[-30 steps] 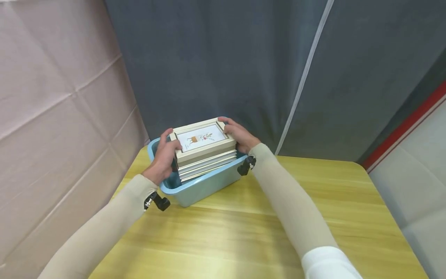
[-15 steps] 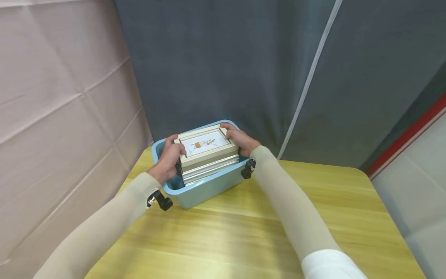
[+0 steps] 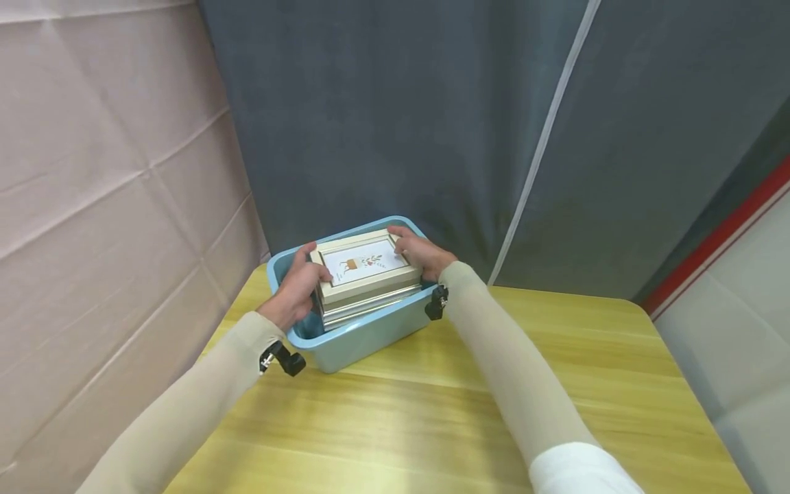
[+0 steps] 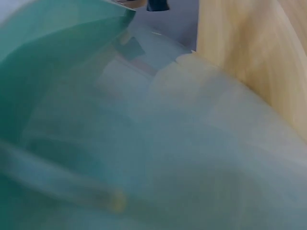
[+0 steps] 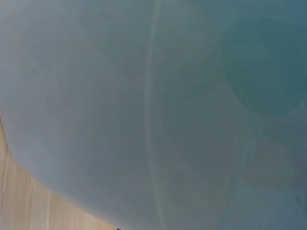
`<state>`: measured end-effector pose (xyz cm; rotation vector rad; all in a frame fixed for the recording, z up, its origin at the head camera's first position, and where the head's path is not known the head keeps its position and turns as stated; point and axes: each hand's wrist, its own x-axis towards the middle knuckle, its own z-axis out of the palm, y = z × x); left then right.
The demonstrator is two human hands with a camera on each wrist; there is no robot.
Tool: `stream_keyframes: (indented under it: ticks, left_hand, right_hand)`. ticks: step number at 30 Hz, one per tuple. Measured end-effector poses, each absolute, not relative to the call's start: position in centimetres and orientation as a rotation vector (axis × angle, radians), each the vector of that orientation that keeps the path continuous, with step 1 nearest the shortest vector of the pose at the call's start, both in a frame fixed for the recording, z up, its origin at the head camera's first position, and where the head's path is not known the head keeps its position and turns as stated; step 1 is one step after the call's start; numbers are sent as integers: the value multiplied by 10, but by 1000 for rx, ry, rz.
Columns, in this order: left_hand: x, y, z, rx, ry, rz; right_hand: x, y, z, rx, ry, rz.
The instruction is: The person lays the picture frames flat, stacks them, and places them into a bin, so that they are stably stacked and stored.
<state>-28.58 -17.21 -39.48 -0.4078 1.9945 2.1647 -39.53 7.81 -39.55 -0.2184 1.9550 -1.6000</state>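
Note:
A stack of cream picture frames (image 3: 370, 283) sits inside a light blue plastic tub (image 3: 376, 334). The top one shows a deer-like drawing with leaves on white. My left hand (image 3: 297, 285) grips the stack's left end, thumb over the top frame's edge. At the opposite end, my right hand (image 3: 422, 254) holds the stack with its thumb on the frame border. The lower parts of the fingers are hidden down inside the tub. Close up, the tub's wall (image 4: 158, 143) fills most of the left wrist view, and the tub side (image 5: 120, 105) fills the right wrist view.
The tub stands at the back left of a yellow wood-grain table (image 3: 524, 370). A dark grey curtain (image 3: 395, 123) hangs right behind it, and a pale pink cloth wall (image 3: 123, 226) rises on the left. White panels with a red stripe (image 3: 728, 240) flank the right.
Both hands have lowered the stack of picture frames deeper into the tub; less of its lower edges shows above the near rim. The grip at both ends is unchanged.

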Motion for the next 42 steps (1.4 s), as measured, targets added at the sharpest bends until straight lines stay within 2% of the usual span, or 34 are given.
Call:
stream_keyframes:
  ticks: [13,29,42]
  left_hand:
    - [-285,-165,-395,-358,2050,2120]
    - [-281,-164,-386,-429,2184,2187]
    - [-269,-173,-373,-320,2100,2310]
  right_hand:
    - [-391,87,-395,-228,1939,-1632]
    - [-387,90,-388,-304,2046,-1765]
    - [-362,107,-371,-522,2251,-1863]
